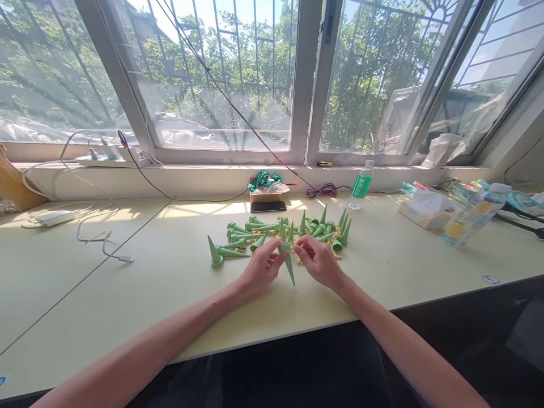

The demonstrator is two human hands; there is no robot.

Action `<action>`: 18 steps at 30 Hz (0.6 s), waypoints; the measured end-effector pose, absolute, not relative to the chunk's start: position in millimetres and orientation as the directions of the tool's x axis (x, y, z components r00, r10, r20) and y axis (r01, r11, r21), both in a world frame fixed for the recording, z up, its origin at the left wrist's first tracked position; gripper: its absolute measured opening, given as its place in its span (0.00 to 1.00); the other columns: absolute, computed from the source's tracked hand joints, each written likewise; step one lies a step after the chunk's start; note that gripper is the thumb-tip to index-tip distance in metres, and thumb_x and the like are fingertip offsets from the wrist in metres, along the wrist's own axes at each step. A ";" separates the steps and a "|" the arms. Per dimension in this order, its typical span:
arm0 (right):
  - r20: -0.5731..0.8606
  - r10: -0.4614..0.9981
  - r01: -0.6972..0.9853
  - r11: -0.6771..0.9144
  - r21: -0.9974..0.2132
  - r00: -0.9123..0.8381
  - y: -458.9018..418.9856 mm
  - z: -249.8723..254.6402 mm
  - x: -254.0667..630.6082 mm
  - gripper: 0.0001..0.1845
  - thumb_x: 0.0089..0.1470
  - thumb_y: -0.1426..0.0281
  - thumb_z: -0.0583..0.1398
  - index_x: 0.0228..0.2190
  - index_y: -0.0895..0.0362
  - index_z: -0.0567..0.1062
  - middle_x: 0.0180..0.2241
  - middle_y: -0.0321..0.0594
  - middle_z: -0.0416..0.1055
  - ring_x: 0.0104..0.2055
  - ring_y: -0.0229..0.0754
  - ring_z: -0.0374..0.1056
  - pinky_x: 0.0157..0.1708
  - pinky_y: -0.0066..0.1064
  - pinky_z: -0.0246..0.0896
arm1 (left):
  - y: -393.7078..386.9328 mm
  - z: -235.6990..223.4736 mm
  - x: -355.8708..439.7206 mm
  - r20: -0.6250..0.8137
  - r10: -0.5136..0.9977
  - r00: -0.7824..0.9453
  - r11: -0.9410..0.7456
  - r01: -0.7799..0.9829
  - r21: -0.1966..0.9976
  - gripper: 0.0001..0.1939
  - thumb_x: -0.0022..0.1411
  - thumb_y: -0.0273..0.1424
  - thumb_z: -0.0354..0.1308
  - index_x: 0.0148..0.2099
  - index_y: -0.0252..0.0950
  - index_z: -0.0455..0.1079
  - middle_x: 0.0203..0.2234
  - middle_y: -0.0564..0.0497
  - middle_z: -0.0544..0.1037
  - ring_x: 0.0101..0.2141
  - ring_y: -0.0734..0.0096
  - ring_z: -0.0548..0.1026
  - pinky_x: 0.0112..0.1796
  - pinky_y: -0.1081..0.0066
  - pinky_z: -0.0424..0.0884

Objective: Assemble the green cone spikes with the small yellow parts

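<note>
Head cam: green tapered plastic spike (290, 271), lie?

— L hand (264, 265) fingers gripping wide end, tip twd desk (382, 266) near edge; R hand (321, 262) just beside wide end, can't tell if gripping.

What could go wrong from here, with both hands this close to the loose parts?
The green cone is pinched near its wide end by the left hand, so a weak grip might let it slip. The right hand could brush aside the yellow pieces nearby. The leftmost upright cone might topple if bumped.
</note>
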State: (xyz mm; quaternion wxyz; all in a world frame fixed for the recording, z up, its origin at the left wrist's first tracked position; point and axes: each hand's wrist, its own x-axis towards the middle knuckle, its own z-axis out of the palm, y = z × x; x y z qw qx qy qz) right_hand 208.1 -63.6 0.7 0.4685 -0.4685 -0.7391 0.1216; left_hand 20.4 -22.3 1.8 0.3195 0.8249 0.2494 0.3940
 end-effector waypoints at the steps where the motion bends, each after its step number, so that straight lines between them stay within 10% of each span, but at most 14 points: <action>1: 0.582 0.804 0.556 0.542 -0.631 -0.123 -63.8 1.0 208.0 0.12 0.65 0.61 0.53 0.35 0.56 0.67 0.20 0.30 0.61 0.21 0.34 0.57 0.24 0.25 0.52 | -21.9 1.4 20.4 0.470 0.687 0.554 -0.641 0.156 0.752 0.08 0.68 0.36 0.50 0.39 0.36 0.60 0.24 0.58 0.61 0.18 0.82 0.65 0.19 0.79 0.63; 7: 0.622 0.766 0.508 0.606 -0.612 -0.163 -61.2 -1.5 208.9 0.14 0.63 0.65 0.55 0.50 0.55 0.68 0.29 0.35 0.70 0.27 0.36 0.67 0.30 0.27 0.62 | -18.5 -1.3 18.8 0.382 0.746 0.546 -0.524 0.127 0.842 0.11 0.69 0.39 0.49 0.43 0.36 0.60 0.14 0.62 0.58 0.13 0.80 0.61 0.16 0.80 0.59; 18: 0.646 0.731 0.506 0.652 -0.565 -0.221 -60.8 -0.7 211.0 0.11 0.64 0.67 0.55 0.42 0.57 0.74 0.26 0.37 0.73 0.23 0.36 0.68 0.28 0.27 0.63 | -12.4 -7.2 16.5 0.537 0.615 0.578 -0.731 0.162 0.663 0.06 0.69 0.34 0.49 0.39 0.36 0.60 0.29 0.56 0.59 0.19 0.85 0.62 0.18 0.81 0.63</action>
